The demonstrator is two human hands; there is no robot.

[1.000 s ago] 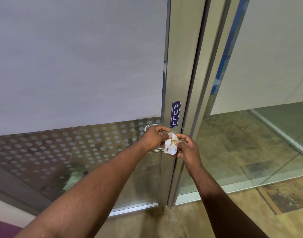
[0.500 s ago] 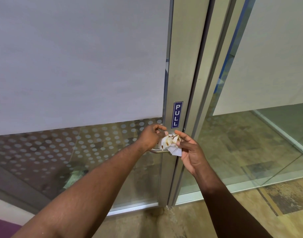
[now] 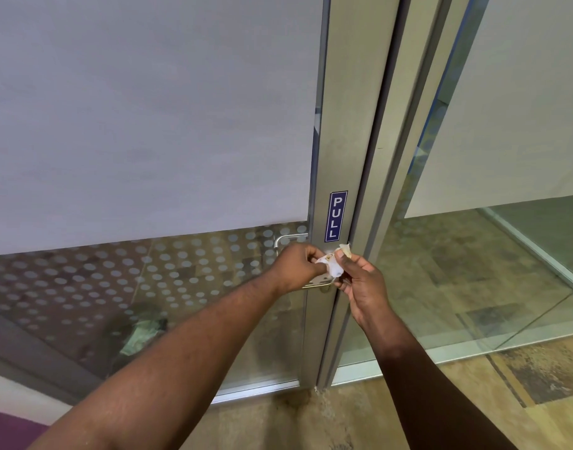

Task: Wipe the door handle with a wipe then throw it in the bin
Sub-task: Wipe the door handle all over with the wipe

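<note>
A crumpled white wipe point(image 3: 334, 264) with brownish stains is pinched between both my hands, right in front of the door. My left hand point(image 3: 296, 266) grips one end and my right hand point(image 3: 363, 282) grips the other, its fingertips on the upper corner. The metal door handle point(image 3: 286, 239) is a silver loop on the aluminium door frame point(image 3: 338, 134). Its upper bend shows above my left hand and its lower bar peeks out below the wipe. My left hand hides most of the handle. No bin is in view.
A blue PULL sign point(image 3: 336, 216) sits on the frame just above my hands. Frosted glass with a dotted band point(image 3: 142, 264) lies to the left, a clear glass panel point(image 3: 493, 271) to the right. Worn tan flooring point(image 3: 522, 378) is below.
Both hands have shifted slightly on the wipe. My right hand turned palm-up and rose, pulling the wipe's upper corner up and to the right. The wipe stays at the handle.
</note>
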